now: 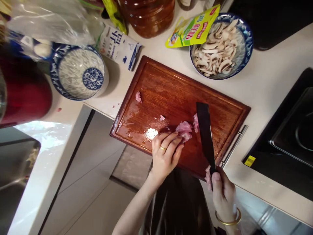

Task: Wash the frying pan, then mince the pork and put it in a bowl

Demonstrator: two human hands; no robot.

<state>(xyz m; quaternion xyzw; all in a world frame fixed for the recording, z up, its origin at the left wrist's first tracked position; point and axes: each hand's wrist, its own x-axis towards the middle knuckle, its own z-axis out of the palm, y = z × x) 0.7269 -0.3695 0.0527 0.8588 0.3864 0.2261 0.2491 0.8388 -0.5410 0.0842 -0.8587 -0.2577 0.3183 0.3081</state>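
Observation:
My left hand (pixel 167 150), with a ring on one finger, presses its curled fingers on a piece of raw meat (pixel 184 129) on the wooden cutting board (pixel 168 78). In my right hand (pixel 223 187) is the handle of a dark-bladed kitchen knife (pixel 205 130). The blade lies across the board's right part, just right of the held meat. Partly behind it shows another bit of meat (pixel 196 122). Small scraps of meat (pixel 138 97) lie farther left on the board. More pink meat (pixel 208 178) shows at the near edge, beside the knife handle.
Behind the board stand a blue-rimmed bowl of sliced mushrooms (pixel 215 55), a yellow packet (pixel 193 29), a salt bag (pixel 119 45) and a large jug of brown liquid (pixel 149 16). A patterned bowl (pixel 78 71) sits left; a black cooktop (pixel 290 130) lies right.

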